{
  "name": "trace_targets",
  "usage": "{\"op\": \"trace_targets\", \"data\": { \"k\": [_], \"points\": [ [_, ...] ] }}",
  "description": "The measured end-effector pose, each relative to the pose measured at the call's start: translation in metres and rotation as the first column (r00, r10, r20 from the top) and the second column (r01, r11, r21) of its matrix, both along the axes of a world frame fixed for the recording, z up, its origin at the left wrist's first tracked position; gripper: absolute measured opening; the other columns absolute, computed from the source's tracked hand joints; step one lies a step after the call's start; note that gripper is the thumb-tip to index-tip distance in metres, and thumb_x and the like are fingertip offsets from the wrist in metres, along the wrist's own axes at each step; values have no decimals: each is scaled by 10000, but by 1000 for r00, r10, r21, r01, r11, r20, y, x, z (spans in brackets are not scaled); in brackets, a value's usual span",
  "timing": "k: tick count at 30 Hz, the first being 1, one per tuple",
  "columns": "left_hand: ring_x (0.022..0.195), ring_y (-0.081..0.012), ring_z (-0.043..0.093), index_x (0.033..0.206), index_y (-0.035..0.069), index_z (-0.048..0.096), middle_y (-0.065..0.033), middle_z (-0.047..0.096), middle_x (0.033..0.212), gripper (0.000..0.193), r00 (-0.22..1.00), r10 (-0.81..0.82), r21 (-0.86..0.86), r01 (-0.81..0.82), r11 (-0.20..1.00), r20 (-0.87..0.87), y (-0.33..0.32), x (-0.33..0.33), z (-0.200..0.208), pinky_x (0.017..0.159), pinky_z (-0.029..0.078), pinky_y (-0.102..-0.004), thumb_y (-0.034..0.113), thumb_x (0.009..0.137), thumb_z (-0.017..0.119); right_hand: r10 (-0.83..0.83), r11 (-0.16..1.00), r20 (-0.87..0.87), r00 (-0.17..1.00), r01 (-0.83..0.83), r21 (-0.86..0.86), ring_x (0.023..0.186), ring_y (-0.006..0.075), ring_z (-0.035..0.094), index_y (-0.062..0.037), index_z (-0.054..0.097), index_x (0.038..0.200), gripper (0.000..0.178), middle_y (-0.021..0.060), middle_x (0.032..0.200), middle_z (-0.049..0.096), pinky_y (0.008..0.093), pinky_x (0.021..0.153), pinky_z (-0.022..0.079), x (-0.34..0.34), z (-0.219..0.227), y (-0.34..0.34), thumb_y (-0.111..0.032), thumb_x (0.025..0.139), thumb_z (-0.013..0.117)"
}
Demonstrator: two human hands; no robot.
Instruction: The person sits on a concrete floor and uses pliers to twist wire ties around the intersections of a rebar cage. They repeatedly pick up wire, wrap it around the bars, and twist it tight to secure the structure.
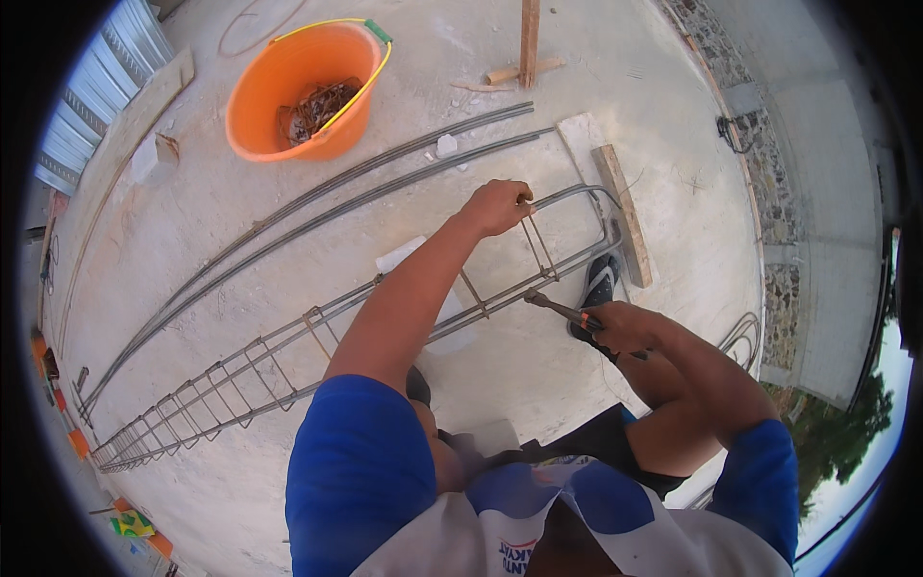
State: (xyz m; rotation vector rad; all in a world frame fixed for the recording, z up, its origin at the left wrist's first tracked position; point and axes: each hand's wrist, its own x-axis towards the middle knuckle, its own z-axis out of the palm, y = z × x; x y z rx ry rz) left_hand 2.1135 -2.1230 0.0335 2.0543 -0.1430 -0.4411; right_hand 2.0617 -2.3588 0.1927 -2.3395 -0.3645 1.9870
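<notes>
A long cage of steel rebar (260, 367), with square stirrups spaced along it, runs from the far left to the right of the middle. My left hand (500, 207) reaches across it, fingers closed at the far upper bar beside a stirrup (540, 252). In my right hand (625, 327) is a pair of pincers (556, 304) with orange-and-black handles. Their head points left, close to the near bars; I cannot tell whether it touches them. The bent bar ends of the cage lie by a wooden block (623, 216).
An orange bucket (252, 111) with a yellow handle holds brown metal pieces at the upper left. Loose rebars (365, 197) lie beyond the cage. A wooden post (529, 43) stands at the top. My sandalled foot (598, 288) is beside the cage; bent bars (740, 337) lie at right.
</notes>
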Motion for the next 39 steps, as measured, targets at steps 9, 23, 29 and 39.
{"op": "trace_targets", "data": {
  "k": [9,23,29,39],
  "points": [
    [913,-299,664,931,33,695,-168,700,955,228,999,-28,-74,26,997,-23,4,14,0,814,505,-390,218,807,646,552,820,699,453,-445,-359,1074,332,544,-111,479,1390,532,152,1125,528,459,826,499,64,2,29,-128,866,574],
    [868,-282,661,902,42,709,-155,700,899,188,997,6,-162,-17,987,-71,6,14,-17,788,510,-376,186,782,694,668,709,677,309,-541,-452,1289,356,407,-135,460,1409,498,179,1317,454,548,946,423,85,-2,56,-203,924,552],
    [885,-289,660,906,48,710,-159,699,903,190,997,6,-156,-18,988,-76,5,15,-12,807,509,-378,193,785,690,610,651,788,84,-620,-438,1140,288,512,-111,620,1172,367,111,1086,578,502,832,449,93,-14,43,-350,898,571],
    [1145,-298,591,1276,99,560,-193,627,1187,539,997,-17,-91,10,996,-74,0,15,12,971,461,-362,209,763,681,675,687,607,420,-657,-310,764,296,693,-84,685,935,147,89,843,698,487,800,490,104,7,81,-153,844,592]
  ]
}}
